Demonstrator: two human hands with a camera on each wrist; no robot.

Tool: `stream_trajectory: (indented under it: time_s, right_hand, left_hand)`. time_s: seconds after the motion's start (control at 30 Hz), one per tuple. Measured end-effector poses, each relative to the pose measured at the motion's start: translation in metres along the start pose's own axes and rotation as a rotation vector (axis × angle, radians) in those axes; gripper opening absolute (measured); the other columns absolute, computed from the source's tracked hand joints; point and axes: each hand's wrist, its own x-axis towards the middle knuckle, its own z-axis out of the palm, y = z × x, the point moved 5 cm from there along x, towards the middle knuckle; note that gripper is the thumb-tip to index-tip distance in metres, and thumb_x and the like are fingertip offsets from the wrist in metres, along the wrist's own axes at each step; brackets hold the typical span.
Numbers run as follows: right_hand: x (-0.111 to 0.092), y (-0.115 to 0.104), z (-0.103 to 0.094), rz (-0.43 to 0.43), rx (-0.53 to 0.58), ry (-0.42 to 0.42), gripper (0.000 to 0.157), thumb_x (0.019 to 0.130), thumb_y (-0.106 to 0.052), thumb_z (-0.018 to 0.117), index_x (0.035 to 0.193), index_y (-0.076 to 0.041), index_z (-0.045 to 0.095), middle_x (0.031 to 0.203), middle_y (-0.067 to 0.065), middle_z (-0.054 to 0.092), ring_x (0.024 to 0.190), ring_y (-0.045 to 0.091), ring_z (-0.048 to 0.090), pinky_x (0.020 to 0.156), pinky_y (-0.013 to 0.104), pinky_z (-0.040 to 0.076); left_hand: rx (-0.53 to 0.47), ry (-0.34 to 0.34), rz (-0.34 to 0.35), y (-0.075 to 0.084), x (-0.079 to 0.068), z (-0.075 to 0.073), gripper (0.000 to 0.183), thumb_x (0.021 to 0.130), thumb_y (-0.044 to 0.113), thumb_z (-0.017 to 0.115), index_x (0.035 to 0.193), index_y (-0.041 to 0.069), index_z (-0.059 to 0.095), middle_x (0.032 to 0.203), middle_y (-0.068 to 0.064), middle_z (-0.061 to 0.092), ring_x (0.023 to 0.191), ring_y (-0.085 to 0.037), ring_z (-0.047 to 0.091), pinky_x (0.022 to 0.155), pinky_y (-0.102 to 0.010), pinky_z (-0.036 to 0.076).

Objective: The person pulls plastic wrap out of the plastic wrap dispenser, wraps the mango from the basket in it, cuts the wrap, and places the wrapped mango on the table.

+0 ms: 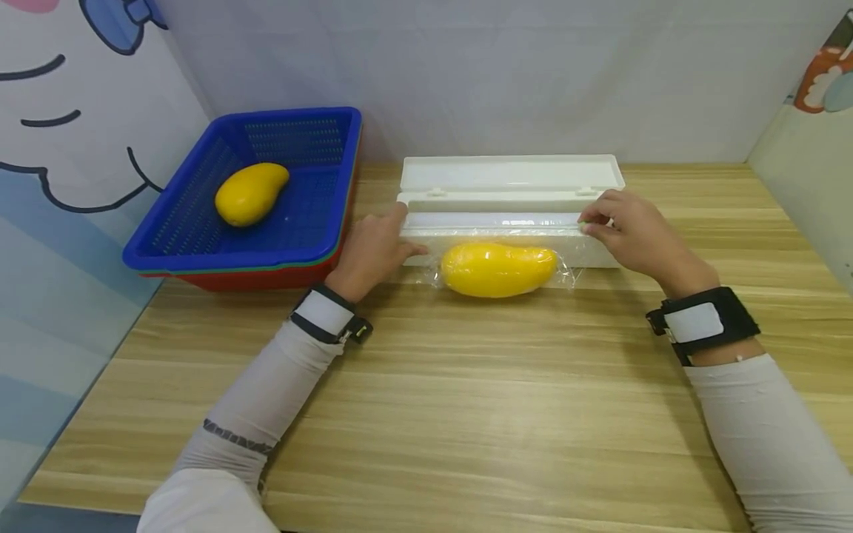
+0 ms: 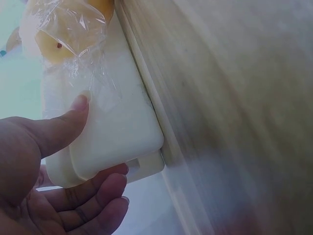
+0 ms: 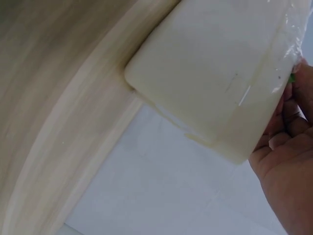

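A white cling film dispenser (image 1: pixel 600 255) lies at the back of the table, its lid (image 1: pixel 509 172) swung up and away. Clear film (image 1: pixel 506 220) stretches over its top and down its front. Against the front lies a yellow mango (image 1: pixel 498 271) wrapped in film, with crumpled ends sticking out. My left hand (image 1: pixel 373 248) grips the dispenser's left end, thumb on the front face and fingers around the end (image 2: pixel 88 200). At the right end of the film, my right hand (image 1: pixel 629 231) pinches a small green slider (image 3: pixel 292 78) between thumb and fingertips; most of it is hidden.
To the left stands a blue basket (image 1: pixel 233 260), nested over green and red ones, with a bare yellow mango (image 1: pixel 250 194) inside. A pale wall (image 1: pixel 506 81) rises right behind the dispenser. The wooden table (image 1: pixel 480 414) extends towards me.
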Motion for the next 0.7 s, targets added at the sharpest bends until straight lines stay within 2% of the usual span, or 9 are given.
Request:
stream_trajectory:
  time_s: [0.47, 0.7]
  right_hand:
    - [0.0025, 0.0008, 0.0024, -0.006, 0.008, 0.039, 0.005, 0.082, 0.008, 0.066, 0.087, 0.006, 0.066, 0.083, 0.018, 0.062, 0.077, 0.026, 0.053, 0.064, 0.042, 0.043]
    - [0.0037, 0.0022, 0.0046, 0.010, 0.016, 0.032, 0.005, 0.083, 0.007, 0.065, 0.088, 0.006, 0.066, 0.084, 0.017, 0.061, 0.077, 0.025, 0.052, 0.065, 0.042, 0.043]
  left_hand:
    - [0.006, -0.031, -0.014, -0.0005, 0.0029, 0.0030, 0.053, 0.073, 0.045, 0.077, 0.092, 0.001, 0.052, 0.055, -0.008, 0.046, 0.049, -0.027, 0.051, 0.045, -0.043, 0.048]
    - [0.030, -0.039, -0.022, -0.0006, 0.0031, 0.0040, 0.054, 0.074, 0.045, 0.077, 0.093, 0.001, 0.053, 0.056, -0.009, 0.048, 0.050, -0.026, 0.052, 0.045, -0.042, 0.048]
